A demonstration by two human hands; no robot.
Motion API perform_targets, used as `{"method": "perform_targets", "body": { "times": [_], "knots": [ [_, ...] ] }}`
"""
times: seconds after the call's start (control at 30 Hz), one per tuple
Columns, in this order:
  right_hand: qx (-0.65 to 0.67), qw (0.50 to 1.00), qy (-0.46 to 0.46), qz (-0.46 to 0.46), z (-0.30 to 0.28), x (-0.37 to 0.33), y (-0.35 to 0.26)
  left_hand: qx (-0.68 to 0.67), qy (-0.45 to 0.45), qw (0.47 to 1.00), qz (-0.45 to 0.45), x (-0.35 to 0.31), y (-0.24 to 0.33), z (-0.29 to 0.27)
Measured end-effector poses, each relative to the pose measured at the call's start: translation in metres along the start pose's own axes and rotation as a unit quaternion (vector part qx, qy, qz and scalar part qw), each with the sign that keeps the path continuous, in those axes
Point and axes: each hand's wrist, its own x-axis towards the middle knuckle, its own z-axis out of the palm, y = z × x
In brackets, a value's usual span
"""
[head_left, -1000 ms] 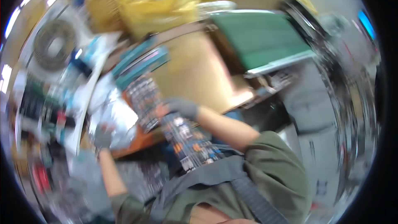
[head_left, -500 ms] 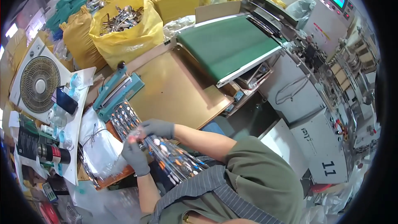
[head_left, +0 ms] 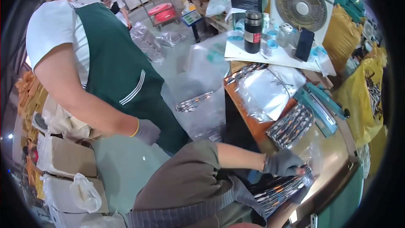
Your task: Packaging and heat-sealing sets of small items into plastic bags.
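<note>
A bundle of slim dark packets (head_left: 274, 196), patterned in white and orange, lies across my lap. At its far end my left hand (head_left: 283, 163), in a grey glove with bare fingertips, is closed around the packets. My right hand (head_left: 300, 195), gloved too, grips the same end from its other side, partly hidden by the bundle. Clear plastic film (head_left: 313, 155) shows just beyond my fingers; whether it wraps the bundle I cannot tell. Nearby on the table sits another stack of the patterned packets (head_left: 291, 126), beside a teal bag sealer (head_left: 320, 107).
Flat clear bags (head_left: 270, 93) lie on the wooden table. Behind them a white board (head_left: 257, 55) carries a dark flask (head_left: 252, 33), phone (head_left: 304, 44) and fan (head_left: 301, 6). A co-worker in a green apron (head_left: 122, 67) stands close at left, a gloved hand (head_left: 147, 131) hanging low.
My view has swung left, bringing the co-worker into sight and the green conveyor mostly out. My hands remain together at the bundle's end.
</note>
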Motion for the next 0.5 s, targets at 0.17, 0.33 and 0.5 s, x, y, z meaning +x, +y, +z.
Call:
{"method": "perform_targets", "body": {
  "times": [0.17,0.33,0.5],
  "knots": [
    [-0.526,0.842,-0.021,-0.117,-0.068,-0.025,0.02,-0.048,-0.125,0.991,0.023,-0.108,-0.019,0.026],
    [-0.854,0.442,0.05,-0.268,-0.105,-0.087,0.0,-0.041,-0.071,0.997,-0.002,-0.036,-0.001,0.04],
    [-0.647,0.577,0.209,-0.452,0.013,-0.044,-0.06,0.029,0.063,0.997,-0.045,0.093,-0.008,0.012]
  ]
}}
